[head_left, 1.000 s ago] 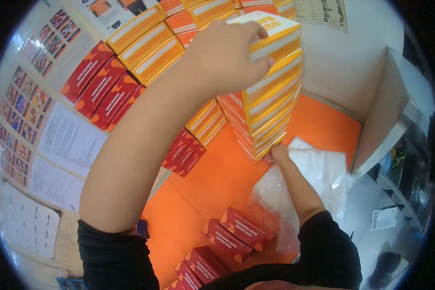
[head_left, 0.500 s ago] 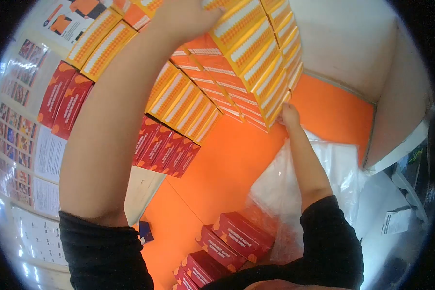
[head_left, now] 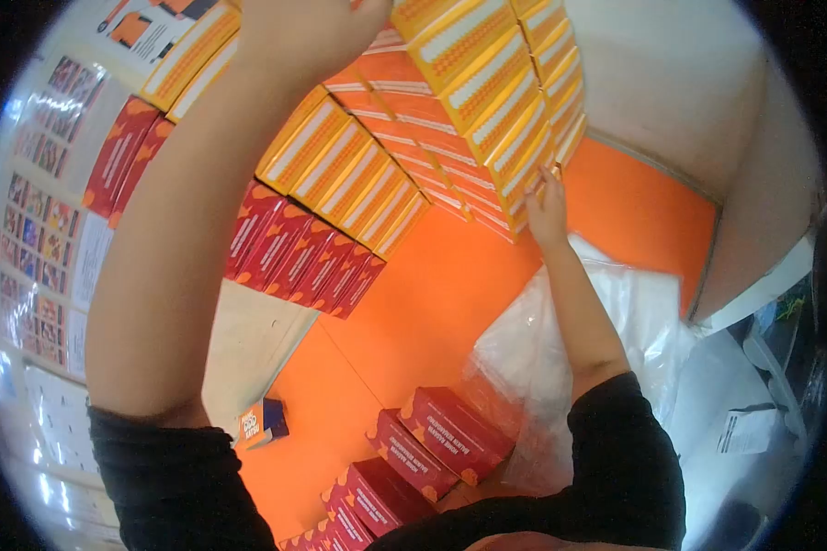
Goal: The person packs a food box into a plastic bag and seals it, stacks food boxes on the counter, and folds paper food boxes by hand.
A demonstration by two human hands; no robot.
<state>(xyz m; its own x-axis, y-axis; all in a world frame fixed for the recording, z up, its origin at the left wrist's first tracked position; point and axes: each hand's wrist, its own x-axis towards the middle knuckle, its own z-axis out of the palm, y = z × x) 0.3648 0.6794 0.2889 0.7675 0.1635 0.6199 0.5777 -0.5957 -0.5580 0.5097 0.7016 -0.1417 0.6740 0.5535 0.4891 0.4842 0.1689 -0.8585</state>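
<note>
A tall stack of yellow-and-orange boxes fills the top centre, its sides packed flush in columns. My right hand is against the lower right side of this stack, fingers stretched out and resting on the box faces. At the top edge, my left hand is beside the stack's upper left side; its fingers are mostly cut off by the frame, so their grip does not show. Below my left forearm stands a row of yellow boxes, with a row of red boxes in front.
More red boxes lie at the bottom on the orange floor. Clear plastic wrapping lies at the right, beside a pale wall. A small dark blue and orange box sits lower left. Printed sheets cover the left wall.
My right hand's fingers have spread and shifted upward along the stack's side. My left arm has moved left and slightly up. The view has shifted a little, showing more of the small blue box.
</note>
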